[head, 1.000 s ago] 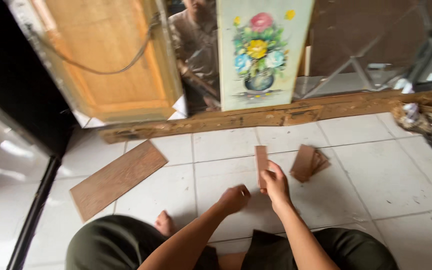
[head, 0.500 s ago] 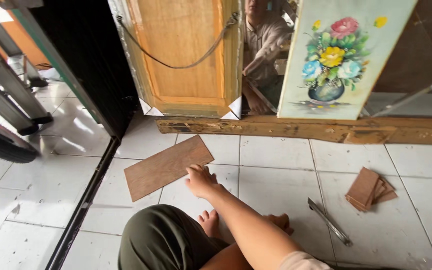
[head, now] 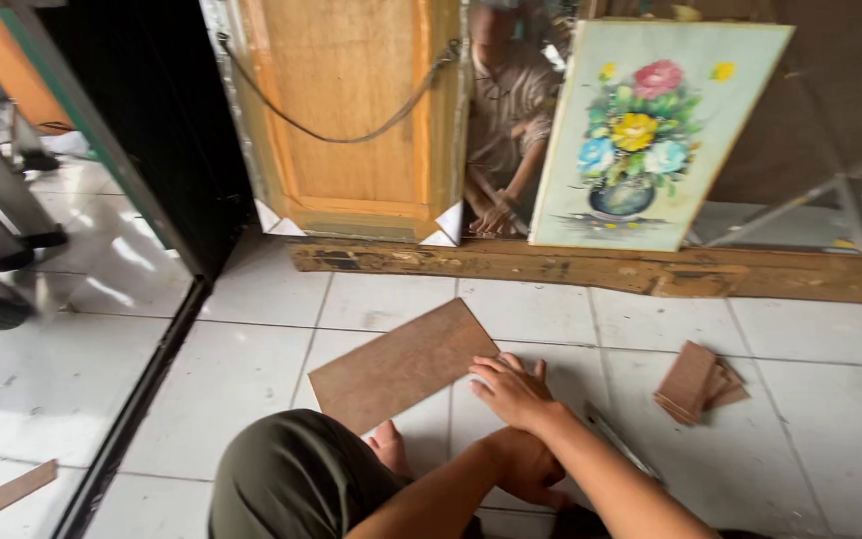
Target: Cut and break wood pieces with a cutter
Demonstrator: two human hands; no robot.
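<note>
A flat brown rectangular board lies tilted on the white floor tiles in front of my knee. My right hand reaches across and lies palm-down on the board's near right corner, fingers stretched out, gripping nothing. My left hand rests low by my foot, partly hidden under my right forearm, and its fingers cannot be made out. A thin metal tool lies on the tiles just right of my right forearm.
A stack of small brown pieces sits on the floor to the right. A rough wooden beam runs along the back, with a flower painting, a mirror and a framed wooden panel leaning behind it. A brown strip lies at the lower left.
My view has swung left and closer. My right hand has gone from the small pieces over to the large board's corner. My left hand has dropped down by my foot.
</note>
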